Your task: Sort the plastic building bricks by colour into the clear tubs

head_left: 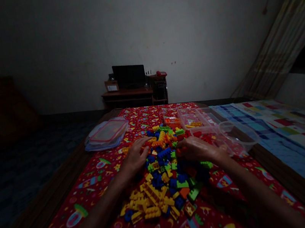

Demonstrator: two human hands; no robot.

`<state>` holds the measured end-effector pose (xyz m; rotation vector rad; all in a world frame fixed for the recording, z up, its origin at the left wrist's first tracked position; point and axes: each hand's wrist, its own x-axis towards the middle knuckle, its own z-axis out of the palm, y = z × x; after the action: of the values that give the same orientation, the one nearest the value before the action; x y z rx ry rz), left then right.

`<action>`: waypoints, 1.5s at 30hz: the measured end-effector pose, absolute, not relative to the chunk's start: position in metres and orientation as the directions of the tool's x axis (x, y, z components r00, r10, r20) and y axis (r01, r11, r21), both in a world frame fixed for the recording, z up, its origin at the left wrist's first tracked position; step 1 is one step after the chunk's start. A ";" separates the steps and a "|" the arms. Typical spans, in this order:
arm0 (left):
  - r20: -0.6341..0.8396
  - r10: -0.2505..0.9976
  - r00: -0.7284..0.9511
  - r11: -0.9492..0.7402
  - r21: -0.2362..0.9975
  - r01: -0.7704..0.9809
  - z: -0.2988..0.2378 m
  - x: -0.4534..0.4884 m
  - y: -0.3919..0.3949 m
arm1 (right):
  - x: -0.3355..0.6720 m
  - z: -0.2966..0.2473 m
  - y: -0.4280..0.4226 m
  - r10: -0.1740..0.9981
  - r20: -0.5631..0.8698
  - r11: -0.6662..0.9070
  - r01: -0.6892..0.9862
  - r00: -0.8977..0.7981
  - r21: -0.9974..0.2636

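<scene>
A heap of plastic building bricks [165, 166] in yellow, blue, green, orange and red lies on a red patterned cloth [100, 187]. At the heap's left side, my left hand [136, 156] reaches in palm down, its thumb apart from its outstretched fingers and nothing visibly held. My right hand [197, 148] bends over the right side of the heap. Its fingers are drawn together at the bricks, and whatever is between the fingertips is hidden. Yellow bricks [149, 201] gather mostly at the near left of the heap, and blue and green ones lie mixed to the right.
Stacked container lids [107, 130] lie at the left table edge. Clear plastic boxes stand at the right: one holds yellow pieces [194, 124], another orange pieces [171, 120]. A round clear tub [239, 133] sits at the right edge. Beyond stands a desk with a monitor [129, 76].
</scene>
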<state>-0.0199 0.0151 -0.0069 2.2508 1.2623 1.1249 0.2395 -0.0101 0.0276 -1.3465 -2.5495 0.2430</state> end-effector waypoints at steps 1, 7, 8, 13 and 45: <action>0.485 0.800 0.352 -0.593 0.550 0.588 -0.012 -0.018 0.017 | 0.236 0.025 -0.016 0.824 0.107 0.566 0.802 -0.556 -0.189; 0.521 0.724 0.452 -0.674 0.394 0.625 -0.037 -0.002 0.027 | 0.222 0.013 -0.019 0.830 0.096 0.552 0.834 -0.550 0.003; 0.520 0.732 0.440 -0.665 0.401 0.630 -0.037 0.000 0.027 | 0.224 0.011 -0.018 0.829 0.134 0.550 0.835 -0.542 -0.026; 0.511 0.798 0.321 -0.580 0.504 0.640 -0.026 -0.002 0.025 | 0.233 0.010 -0.014 0.799 0.441 0.569 0.752 -0.409 -0.332; 0.319 0.766 0.558 -0.639 0.282 0.716 -0.011 -0.045 0.007 | 0.215 0.007 -0.023 0.875 0.429 0.472 0.592 -0.224 -0.653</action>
<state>-0.0446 0.0068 -0.0113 2.6657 1.2736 0.6355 0.2152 -0.0232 0.0072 -1.2212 -1.9308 0.4538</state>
